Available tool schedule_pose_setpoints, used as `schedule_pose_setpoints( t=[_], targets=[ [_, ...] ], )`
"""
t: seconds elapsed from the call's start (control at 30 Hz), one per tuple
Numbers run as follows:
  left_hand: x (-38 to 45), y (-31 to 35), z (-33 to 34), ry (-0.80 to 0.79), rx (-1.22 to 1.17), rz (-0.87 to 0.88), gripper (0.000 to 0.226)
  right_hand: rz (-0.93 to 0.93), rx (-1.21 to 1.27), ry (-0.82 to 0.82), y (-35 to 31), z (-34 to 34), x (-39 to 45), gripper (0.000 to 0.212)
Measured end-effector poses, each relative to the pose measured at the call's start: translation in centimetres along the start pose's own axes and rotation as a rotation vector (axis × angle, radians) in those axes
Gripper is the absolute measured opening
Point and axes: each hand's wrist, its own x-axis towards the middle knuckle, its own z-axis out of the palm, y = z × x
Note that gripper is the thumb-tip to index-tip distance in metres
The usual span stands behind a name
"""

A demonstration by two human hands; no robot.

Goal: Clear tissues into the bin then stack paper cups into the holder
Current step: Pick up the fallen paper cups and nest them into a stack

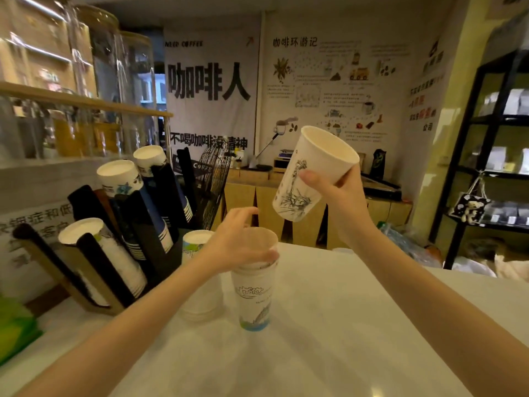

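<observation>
Right hand [340,193] raised above the worktop [357,325], thumb and fingers closed around the rim end of a single paper cup [307,179], which is tilted with its mouth up and to the right. Left hand [237,242] curled over the top of an upright cup stack [254,296] mid-worktop, fingers pinching the uppermost rim. Slanted cup holder [120,247] at the worktop's left edge, its slots holding nested cups.

Head view, close, looking forward-down over counter [357,325].
</observation>
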Motion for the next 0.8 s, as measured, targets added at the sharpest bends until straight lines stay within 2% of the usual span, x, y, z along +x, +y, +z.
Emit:
schedule_pose_setpoints(
  t=[0.13, 0.27, 0.47, 0.67, 0.8],
  targets=[
    [-0.6, -1.4, 1.8, -0.021, -0.043, -0.015, 0.103, 0.016, 0.018, -0.062, 0.5, 2.3, -0.1, 0.072],
    [-1.3, -2.0, 2.4, 0.002, -0.251, -0.041, 0.103, 0.111, -0.034, -0.144, 3.2, 3.5, -1.2, 0.082],
    [-1.7, -3.3, 3.0, 0.017, -0.487, -0.134, 0.112, 0.269, -0.092, -0.315, 6.7, 3.5, -2.4, 0.082],
    [-1.9, -3.7, 3.6, 0.038, -0.531, -0.104, 0.099, 0.372, -0.155, -0.458, 9.3, 3.7, -4.4, 0.086],
    [-2.1, -3.5, 3.3, 0.026, -0.452, -0.101, 0.118, 0.451, -0.168, -0.496, 10.2, 3.2, -4.9, 0.103]
  ],
)
